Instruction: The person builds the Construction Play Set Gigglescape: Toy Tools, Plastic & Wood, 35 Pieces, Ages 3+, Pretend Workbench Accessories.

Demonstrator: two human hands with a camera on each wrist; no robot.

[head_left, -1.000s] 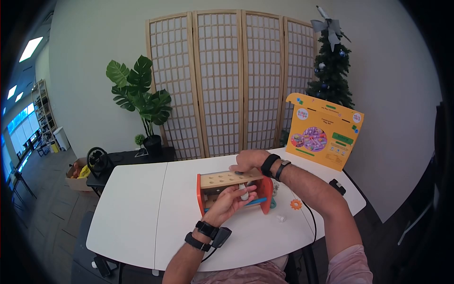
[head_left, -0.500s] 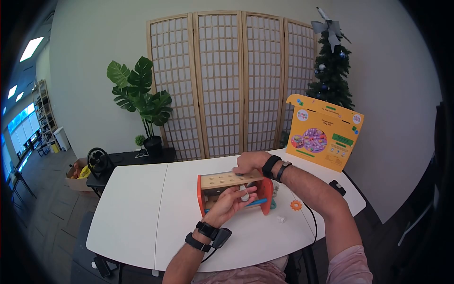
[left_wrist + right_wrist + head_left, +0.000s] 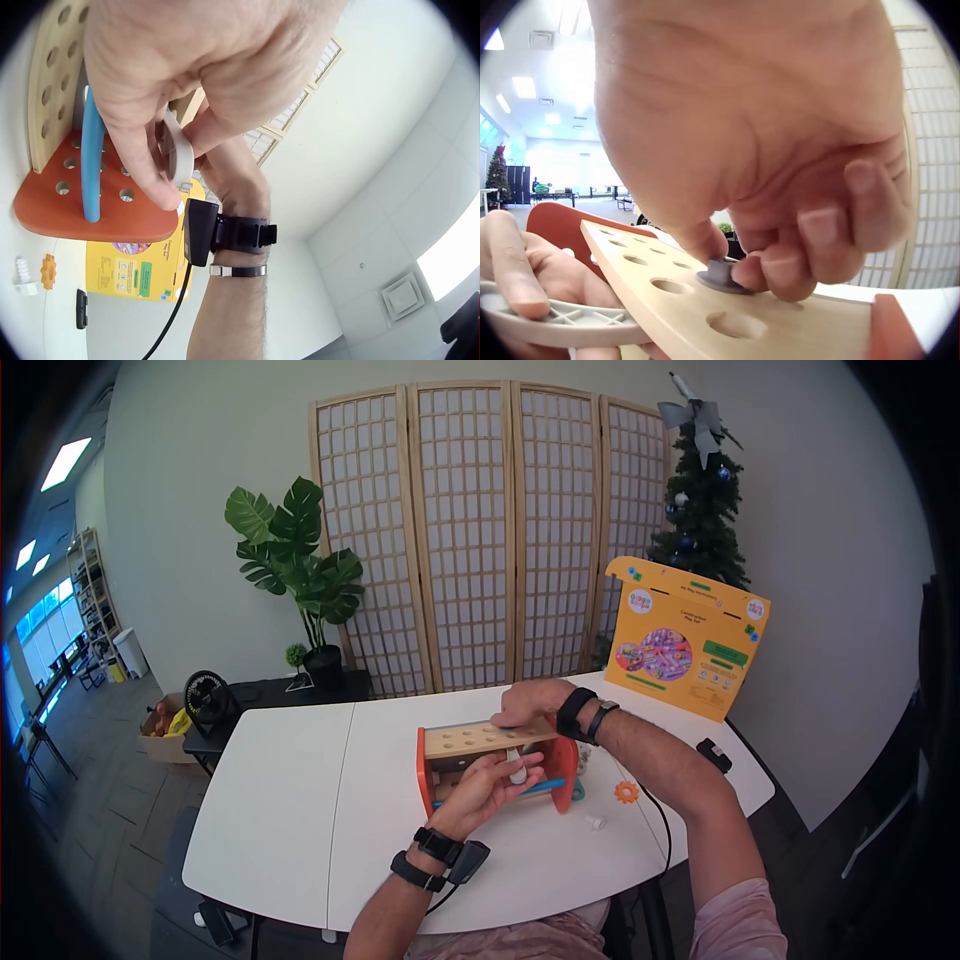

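A toy workbench with red side panels [image 3: 90, 191] and a wooden top board [image 3: 645, 281] full of round holes stands before me on the white table. My right hand [image 3: 528, 702] is over the board, thumb and fingers pinching the hexagonal head of a grey toy bolt [image 3: 724, 276] whose flange sits at the board's surface. Below the board's front edge, my left hand [image 3: 483, 788] grips a light grey ribbed plastic piece [image 3: 570, 326] between thumb and fingers. Its far end is hidden under the board. A blue bar [image 3: 91, 161] crosses the bench low at the front.
An orange gear [image 3: 626, 792] and a white screw [image 3: 24, 276] lie right of the bench on the table [image 3: 270, 800]. Farther right are a black device [image 3: 713, 755] and a cable. A yellow box [image 3: 680, 635] stands behind them.
My right hand has shifted very slightly to the right at the bolt since a second ago. The left hand, grey piece and workbench stay practically in place.
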